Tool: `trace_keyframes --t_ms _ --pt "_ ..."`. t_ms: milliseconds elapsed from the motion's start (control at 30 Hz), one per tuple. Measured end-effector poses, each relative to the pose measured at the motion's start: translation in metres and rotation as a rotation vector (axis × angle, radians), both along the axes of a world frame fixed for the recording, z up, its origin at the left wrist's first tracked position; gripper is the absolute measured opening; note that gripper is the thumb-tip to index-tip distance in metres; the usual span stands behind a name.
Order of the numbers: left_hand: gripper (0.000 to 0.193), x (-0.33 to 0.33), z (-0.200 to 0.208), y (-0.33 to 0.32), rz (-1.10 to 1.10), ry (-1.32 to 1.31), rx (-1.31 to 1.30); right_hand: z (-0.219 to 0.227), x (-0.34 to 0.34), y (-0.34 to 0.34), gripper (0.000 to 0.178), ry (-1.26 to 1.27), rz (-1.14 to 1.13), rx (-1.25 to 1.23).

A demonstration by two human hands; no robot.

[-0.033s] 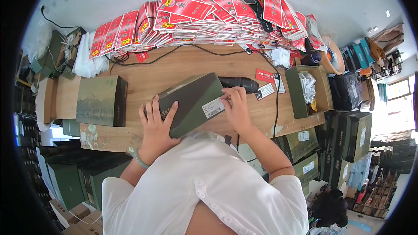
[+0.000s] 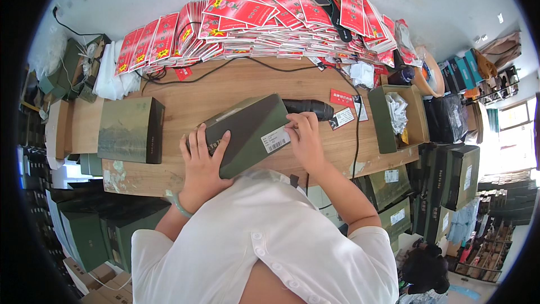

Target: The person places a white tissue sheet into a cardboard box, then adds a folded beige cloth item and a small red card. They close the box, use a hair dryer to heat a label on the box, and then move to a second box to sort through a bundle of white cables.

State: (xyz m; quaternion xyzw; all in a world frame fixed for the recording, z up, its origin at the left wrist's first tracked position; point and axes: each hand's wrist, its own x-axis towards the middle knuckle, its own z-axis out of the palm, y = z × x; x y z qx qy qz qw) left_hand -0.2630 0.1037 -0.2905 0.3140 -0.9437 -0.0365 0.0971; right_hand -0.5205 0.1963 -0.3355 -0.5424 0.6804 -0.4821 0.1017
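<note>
At the left of the frame, a closed patterned box [image 2: 125,130] stands on the wooden table [image 2: 183,98]. Left of centre, the left hand [image 2: 202,164] spreads over a tilted green box [image 2: 242,132], fingers splayed on its dark face rather than clenched. That box lies mid-frame near the table's front edge. It looks like stiff cardboard, probably manageable in weight, smooth enough to slide, and liable to dent; opposite side walls or corners would give the firmest hold. On its right part sits a white barcode label [image 2: 275,140], likely thin and easily creased. The right hand [image 2: 305,142] bends its fingers against the label's right end; whether they pinch or merely press, I cannot tell. Just behind lies a black cylindrical object [image 2: 310,108].
</note>
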Motion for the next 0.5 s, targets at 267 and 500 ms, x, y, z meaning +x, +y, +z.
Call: trace_keyframes --t_ms 267,500 --pt "0.104 0.001 -0.01 0.007 -0.001 0.068 -0.022 0.013 0.002 0.003 0.032 0.187 0.045 0.132" --pt "0.105 0.001 -0.008 0.01 -0.004 0.056 0.004 0.02 0.0 0.003 0.032 0.19 0.09 0.188"
